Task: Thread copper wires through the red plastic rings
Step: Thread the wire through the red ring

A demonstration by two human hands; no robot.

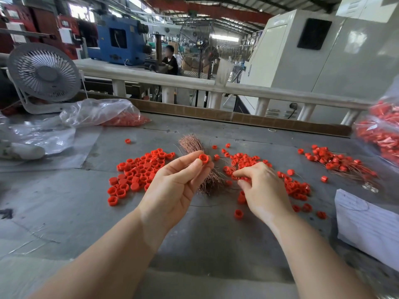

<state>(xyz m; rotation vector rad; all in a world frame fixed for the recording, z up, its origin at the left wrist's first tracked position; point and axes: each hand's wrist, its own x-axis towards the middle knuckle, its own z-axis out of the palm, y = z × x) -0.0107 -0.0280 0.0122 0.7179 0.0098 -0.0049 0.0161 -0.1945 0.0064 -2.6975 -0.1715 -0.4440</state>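
Grey, scuffed counter [64,212]. Copper wire bundle [195,147] laid at centre, long axis near-to-far, far end fanned; strands thin, bright, hairlike. Loose heap of rings [136,171] spread left of it: short red plastic cylinders, glossy. Left hand [174,182] raised, palm up; one red ring [203,159] pinched at fingertips, opening faced toward camera. Right hand [261,186] lowered, fingers curled, pinched among rings on the right; what is held cannot be told.

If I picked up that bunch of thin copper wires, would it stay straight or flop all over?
The copper wire bundle would probably droop and splay: its strands look hair-thin and already fan out at the far end. It likely feels light, too. Loose strands could slip out, since nothing visibly ties them, though the left hand hides the middle.
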